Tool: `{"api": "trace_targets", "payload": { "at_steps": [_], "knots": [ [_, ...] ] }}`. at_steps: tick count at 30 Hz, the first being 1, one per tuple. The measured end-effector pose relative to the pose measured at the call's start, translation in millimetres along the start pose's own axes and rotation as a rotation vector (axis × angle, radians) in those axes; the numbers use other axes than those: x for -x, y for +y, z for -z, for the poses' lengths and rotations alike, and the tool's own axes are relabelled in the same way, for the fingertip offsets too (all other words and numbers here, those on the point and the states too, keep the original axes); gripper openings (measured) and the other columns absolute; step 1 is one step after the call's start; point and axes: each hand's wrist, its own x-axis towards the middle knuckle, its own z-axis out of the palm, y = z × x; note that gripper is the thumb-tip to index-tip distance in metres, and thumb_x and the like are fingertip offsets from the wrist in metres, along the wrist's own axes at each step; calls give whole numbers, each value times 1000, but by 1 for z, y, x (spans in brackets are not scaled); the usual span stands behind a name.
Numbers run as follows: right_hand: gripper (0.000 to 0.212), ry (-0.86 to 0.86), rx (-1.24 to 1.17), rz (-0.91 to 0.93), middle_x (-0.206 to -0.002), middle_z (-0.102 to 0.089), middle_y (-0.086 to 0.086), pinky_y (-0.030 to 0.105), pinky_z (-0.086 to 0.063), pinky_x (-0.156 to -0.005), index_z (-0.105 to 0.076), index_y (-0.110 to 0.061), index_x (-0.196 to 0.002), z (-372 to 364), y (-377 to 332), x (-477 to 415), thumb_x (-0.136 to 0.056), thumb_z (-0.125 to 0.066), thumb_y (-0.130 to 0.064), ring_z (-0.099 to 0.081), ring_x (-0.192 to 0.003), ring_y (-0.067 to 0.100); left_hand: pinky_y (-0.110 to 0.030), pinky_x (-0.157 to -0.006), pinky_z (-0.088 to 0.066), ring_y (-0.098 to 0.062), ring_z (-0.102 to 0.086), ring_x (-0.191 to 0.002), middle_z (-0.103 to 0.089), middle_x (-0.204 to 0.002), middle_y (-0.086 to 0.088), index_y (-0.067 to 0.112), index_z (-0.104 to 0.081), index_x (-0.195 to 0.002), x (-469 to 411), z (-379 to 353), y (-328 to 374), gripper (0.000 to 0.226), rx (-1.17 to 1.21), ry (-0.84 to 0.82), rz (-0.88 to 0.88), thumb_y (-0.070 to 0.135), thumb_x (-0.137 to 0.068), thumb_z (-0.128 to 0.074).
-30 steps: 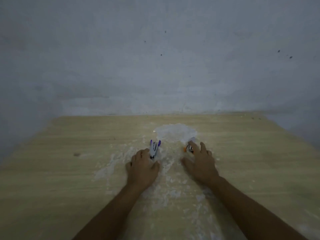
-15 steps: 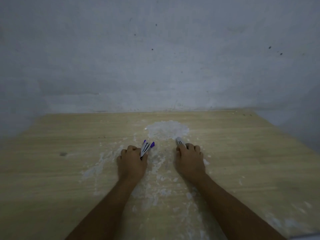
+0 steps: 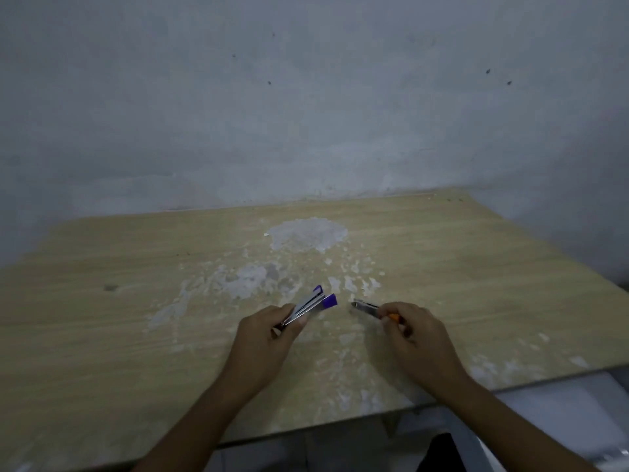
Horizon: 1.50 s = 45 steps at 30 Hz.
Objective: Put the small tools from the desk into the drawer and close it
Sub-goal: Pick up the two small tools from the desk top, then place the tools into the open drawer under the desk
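Note:
My left hand (image 3: 263, 338) is closed around a small white stapler with purple tips (image 3: 315, 303), lifted a little above the desk, its purple ends pointing up and to the right. My right hand (image 3: 420, 333) grips a small cutter with an orange body and a metal front (image 3: 369, 308); the metal end points left toward the stapler. The two tools are a short gap apart over the middle of the wooden desk (image 3: 102, 318). No drawer shows in this view.
The desk top has white worn patches (image 3: 308, 233) in its middle and stands against a grey wall (image 3: 306, 97). Its near edge (image 3: 340, 424) runs across the lower frame, with pale floor and a dark shape (image 3: 442, 451) below at the right.
Both hands closed on the tools on the desk, lifted them and drew back toward me. The view tilted down, so the desk's near edge now shows.

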Motion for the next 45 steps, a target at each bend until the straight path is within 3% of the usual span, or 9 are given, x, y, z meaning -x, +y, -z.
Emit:
{"api": "trace_targets", "payload": {
  "at_steps": [9, 14, 23, 28, 31, 34, 38, 41, 45],
  "knots": [
    [21, 86, -234, -313, -54, -55, 2, 14, -30, -42, -71, -29, -88, 97, 25, 91, -92, -58, -12, -37, -38, 6, -27, -61, -46, -11, -57, -68, -65, -73, 2, 24, -70, -101, 18, -58, 69, 23, 115, -249, -245, 38, -89, -57],
    [24, 184, -142, -363, -67, -62, 15, 12, -34, -45, -72, -24, -81, 145, 42, 120, -90, -59, -6, -41, -44, 5, -33, -63, -47, -8, -59, -71, -64, -75, 4, 25, -69, -105, 22, -102, 99, 22, 87, -385, -389, 35, -92, -54],
    [23, 268, 51, -435, -79, -71, -12, 11, -43, -52, -73, -19, -79, 183, 88, 137, -84, -61, -1, -59, -61, 2, -32, -64, -34, -15, -58, -68, -65, -74, 10, 24, -69, -105, 37, -174, 121, 46, -314, -457, -598, 51, -90, -35],
    [18, 202, 173, -456, -76, -65, -19, 0, -42, -63, -76, -15, -94, 175, 117, 134, -86, -62, -7, -59, -71, -16, -34, -57, -37, -21, -57, -52, -67, -60, 2, 15, -71, -93, 48, -197, 135, 31, -546, -435, -714, 41, -87, -54],
    [26, 105, 235, -422, -83, -72, -12, 4, -46, -64, -75, -20, -105, 163, 131, 126, -87, -59, -10, -64, -70, -8, -26, -39, -47, -18, -62, -47, -70, -59, -1, 8, -73, -96, 55, -210, 139, 46, -589, -530, -647, 29, -58, -88],
    [31, 18, 353, -412, -84, -76, -2, 33, -56, -69, -72, -35, -106, 153, 146, 116, -86, -53, -20, -67, -73, 13, -24, -29, -42, -17, -58, -39, -65, -50, 0, 9, -74, -88, 59, -225, 137, 43, -671, -604, -552, 20, -51, -91],
    [32, -45, 394, -436, -87, -76, 3, 37, -56, -69, -72, -32, -110, 144, 159, 103, -85, -54, -23, -67, -77, 24, -21, -29, -34, -15, -55, -37, -59, -45, 3, 15, -71, -71, 59, -240, 136, 36, -745, -682, -499, 19, -42, -92],
    [26, -122, 416, -483, -86, -75, 7, 34, -55, -67, -75, -27, -101, 136, 165, 98, -82, -58, -24, -68, -78, 28, -24, -33, -40, -19, -60, -47, -64, -54, -1, 14, -69, -73, 59, -246, 138, 29, -787, -720, -450, 13, -50, -88],
    [24, -200, 475, -541, -69, -64, 8, 29, -37, -58, -65, -10, -69, 130, 168, 100, -83, -55, -27, -59, -63, 30, -32, -61, -49, -24, -65, -85, -66, -96, -7, 12, -60, -101, 58, -250, 145, 21, -843, -688, -402, 0, -87, -49]
  ]
}}
